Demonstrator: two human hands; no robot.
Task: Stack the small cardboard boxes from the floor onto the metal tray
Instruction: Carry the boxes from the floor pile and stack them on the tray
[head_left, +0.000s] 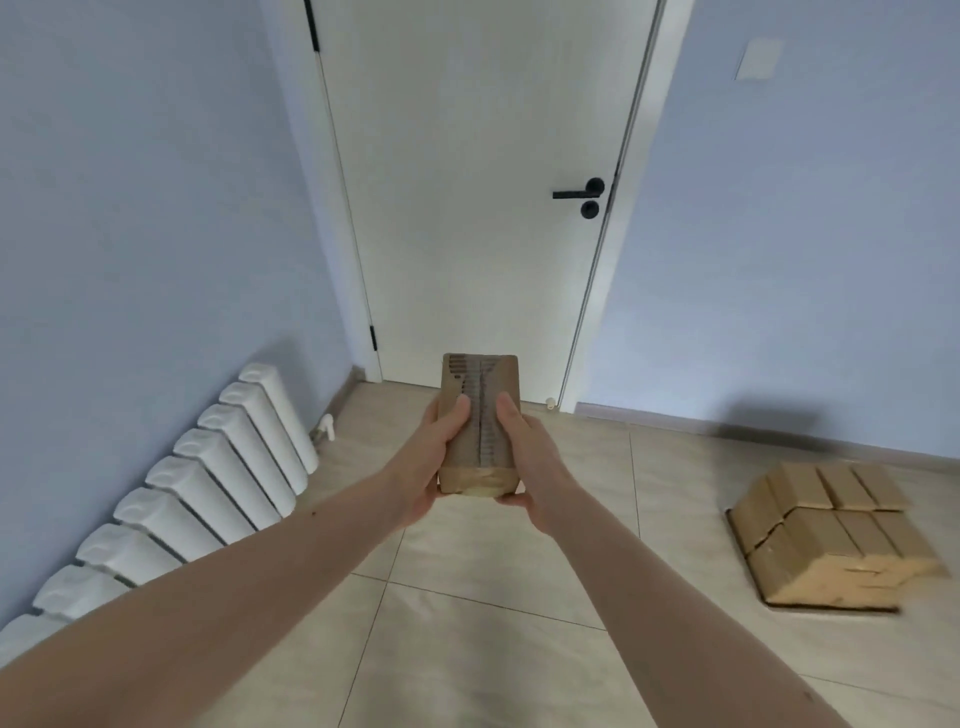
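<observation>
You've got one small cardboard box (479, 423) held up in the middle of the frame, well off the floor, with the white door (467, 182) behind it. Your left hand (435, 457) wraps the left edge, thumb lying across the top face, and your right hand (524, 460) mirrors it on the right edge, so both hands are curled round the box and clamping it from the sides. Judging by how easily it sits out at arm's length, it's probably light, and the corrugated cardboard looks stiff enough that a side squeeze won't crush it, though the flaps along the taped seam could flex if you dig your thumbs in there. The tape band at the near end looks smoother than the bare card, so I'd keep your fingers on the plain card for grip. The stack of boxes (831, 535) sits at the right of the frame, low down, in two layers; a dark edge shows under it that may be the metal tray, but it's too blurred for me to say for sure. Holding by the long side edges like you are seems the sensible way to set it down flat. A white radiator (208, 478) runs along the wall at lower left.
</observation>
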